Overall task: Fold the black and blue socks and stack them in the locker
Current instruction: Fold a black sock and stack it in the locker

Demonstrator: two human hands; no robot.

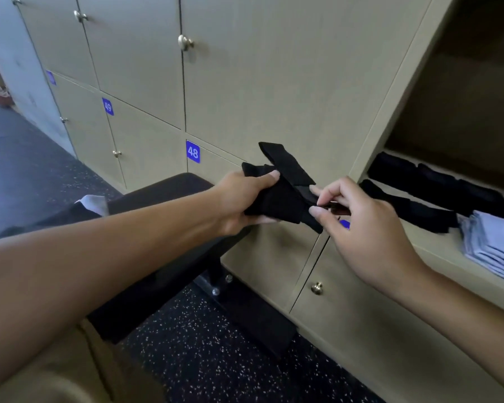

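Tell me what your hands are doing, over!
Left hand grips half-folded black fabric sock; right hand pinches its end. Folded black socks and pale blue socks already in open locker. Nothing in the way.

I'm looking into a locker room, most likely at a gym. A wall of beige locker doors (146, 68) with round metal knobs (185, 42) fills my view, each marked by a blue number plate (193, 152); I can read 48 and 49. The floor (210, 353) is dark speckled rubber. A black padded bench (163, 193) stands before the lockers. One open locker (390, 117) at right holds folded socks (413, 181).
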